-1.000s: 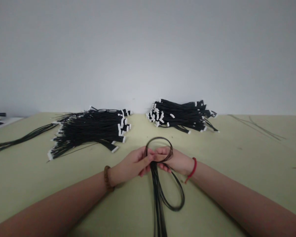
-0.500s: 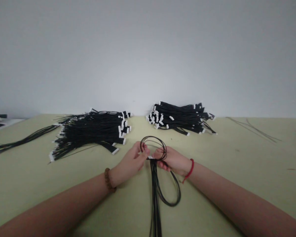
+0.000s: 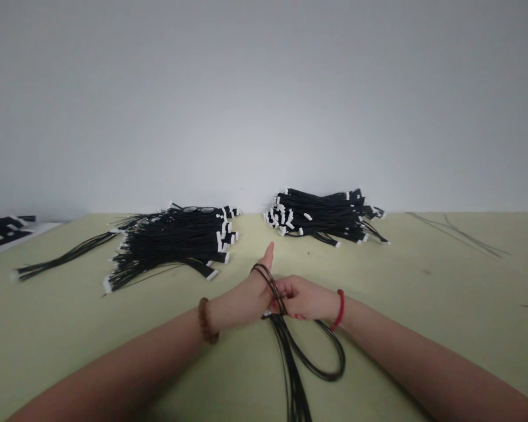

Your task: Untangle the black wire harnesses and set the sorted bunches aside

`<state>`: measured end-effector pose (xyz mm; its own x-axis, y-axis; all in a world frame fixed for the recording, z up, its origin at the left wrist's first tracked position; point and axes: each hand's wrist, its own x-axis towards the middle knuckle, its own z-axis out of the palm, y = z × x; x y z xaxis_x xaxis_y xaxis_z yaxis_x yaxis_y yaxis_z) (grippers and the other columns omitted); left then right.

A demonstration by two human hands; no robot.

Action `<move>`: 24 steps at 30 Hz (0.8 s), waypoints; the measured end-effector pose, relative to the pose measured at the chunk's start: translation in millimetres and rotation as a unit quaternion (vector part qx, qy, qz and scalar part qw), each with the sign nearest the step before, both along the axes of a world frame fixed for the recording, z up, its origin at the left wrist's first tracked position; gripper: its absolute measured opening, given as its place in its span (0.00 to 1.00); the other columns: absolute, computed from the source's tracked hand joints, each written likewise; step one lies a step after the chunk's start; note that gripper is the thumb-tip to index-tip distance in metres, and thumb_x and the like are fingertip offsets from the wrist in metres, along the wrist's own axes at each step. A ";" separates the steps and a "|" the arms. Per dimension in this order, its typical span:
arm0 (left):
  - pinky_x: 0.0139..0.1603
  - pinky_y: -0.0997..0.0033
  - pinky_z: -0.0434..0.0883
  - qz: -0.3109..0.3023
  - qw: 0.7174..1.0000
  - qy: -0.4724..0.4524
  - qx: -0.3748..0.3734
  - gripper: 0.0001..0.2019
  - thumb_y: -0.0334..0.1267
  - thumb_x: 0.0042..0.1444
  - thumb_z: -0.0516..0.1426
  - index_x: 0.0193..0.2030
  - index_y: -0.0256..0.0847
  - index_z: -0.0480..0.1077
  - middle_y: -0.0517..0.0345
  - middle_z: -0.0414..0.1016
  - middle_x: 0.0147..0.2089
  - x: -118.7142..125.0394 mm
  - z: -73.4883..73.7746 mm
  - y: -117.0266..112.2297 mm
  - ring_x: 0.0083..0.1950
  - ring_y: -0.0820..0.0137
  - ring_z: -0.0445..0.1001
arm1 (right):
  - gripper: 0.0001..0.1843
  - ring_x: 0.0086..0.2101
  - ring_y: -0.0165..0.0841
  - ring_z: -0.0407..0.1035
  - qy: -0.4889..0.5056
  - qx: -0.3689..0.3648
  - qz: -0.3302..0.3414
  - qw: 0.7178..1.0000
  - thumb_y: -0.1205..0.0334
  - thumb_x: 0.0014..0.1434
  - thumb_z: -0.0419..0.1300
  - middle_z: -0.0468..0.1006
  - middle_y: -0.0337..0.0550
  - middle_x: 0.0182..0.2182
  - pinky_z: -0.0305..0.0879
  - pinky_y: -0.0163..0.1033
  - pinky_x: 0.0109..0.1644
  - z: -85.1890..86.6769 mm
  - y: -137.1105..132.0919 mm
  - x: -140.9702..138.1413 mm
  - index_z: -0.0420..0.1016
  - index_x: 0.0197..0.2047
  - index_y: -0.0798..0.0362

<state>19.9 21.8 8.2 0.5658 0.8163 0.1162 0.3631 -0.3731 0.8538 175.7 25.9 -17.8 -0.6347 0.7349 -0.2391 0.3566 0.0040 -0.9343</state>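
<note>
My left hand (image 3: 251, 294) is stretched out with the thumb pointing up and forward. A loop of thin black wires (image 3: 264, 272) passes around it near the base of the thumb; its other fingers are mostly hidden. Closed on the same wire bundle, my right hand (image 3: 303, 298) pinches it just right of the left hand. A white connector (image 3: 267, 313) shows under the hands. From there the loose wires (image 3: 293, 363) hang toward me, and a larger loop (image 3: 334, 373) curves out on the right.
A pile of black wire harnesses (image 3: 171, 237) with white connectors lies at the back left, and a second pile (image 3: 321, 214) at the back right. More harnesses (image 3: 4, 225) rest at the far left. A few thin wires (image 3: 462, 234) lie on the pale green table (image 3: 400, 272).
My left hand has gone from pinching the small coil to stretching out with the coil around it. My right hand still holds the wires. Both hands sit slightly lower in view.
</note>
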 end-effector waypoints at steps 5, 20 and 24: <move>0.17 0.78 0.58 -0.012 0.991 0.033 -0.126 0.15 0.46 0.56 0.45 0.38 0.37 0.63 0.62 0.62 0.22 -1.2 -5.6 -3.2 0.19 0.78 0.60 | 0.11 0.17 0.19 0.56 0.044 0.026 0.002 0.999 0.59 0.59 0.54 0.65 0.33 0.22 0.55 0.26 0.19 -0.1 -2.0 0.2 0.67 0.34 0.60; 0.21 0.78 0.54 -0.002 0.989 -0.052 -0.141 0.11 0.42 0.57 0.45 0.32 0.37 0.62 0.64 0.57 0.22 -3.3 -10.6 -3.0 0.21 0.78 0.54 | 0.15 0.14 0.18 0.52 0.150 0.026 -0.153 0.976 0.53 0.56 0.54 0.61 0.29 0.15 0.44 0.25 0.15 -4.3 -5.8 -0.9 0.60 0.29 0.57; 0.24 0.76 0.55 0.017 0.991 -0.061 -0.116 0.14 0.41 0.58 0.43 0.25 0.38 0.59 0.64 0.56 0.22 -3.7 -14.3 -1.7 0.24 0.77 0.54 | 0.14 0.15 0.18 0.52 0.185 0.036 -0.169 0.967 0.54 0.53 0.57 0.65 0.32 0.17 0.45 0.25 0.16 -1.7 -7.9 -1.2 0.62 0.32 0.57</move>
<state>16.2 20.1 -6.1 0.5303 0.8478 -0.0111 0.2604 -0.1505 0.9537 174.6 18.0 -19.5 -0.3872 0.9218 0.0183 -0.0094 0.0159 -0.9998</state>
